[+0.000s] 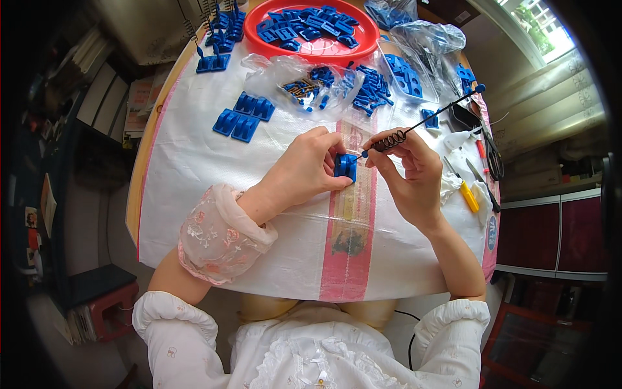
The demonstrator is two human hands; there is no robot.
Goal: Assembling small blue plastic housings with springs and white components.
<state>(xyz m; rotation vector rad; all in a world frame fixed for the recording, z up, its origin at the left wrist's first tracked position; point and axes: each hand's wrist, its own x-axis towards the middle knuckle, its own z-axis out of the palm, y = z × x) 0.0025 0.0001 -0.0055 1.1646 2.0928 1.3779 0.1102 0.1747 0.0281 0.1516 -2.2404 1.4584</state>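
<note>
Block [346, 168], blue, pinched by left hand [302, 163], seemingly for steadiness; right of block, right hand [414, 176] grips spring-wrapped rod [391, 139] near block-side end, likely for control.

the held block [345, 167] looks glossy plastic, the coiled spring [391, 141] metal.

Wood-edged table [133, 209] carries white plastic sheet [194, 168] — on it lie round red plastic basin [311, 58], clear plastic bag [267, 83], ribbed blue plastic blocks [245, 129].
</note>
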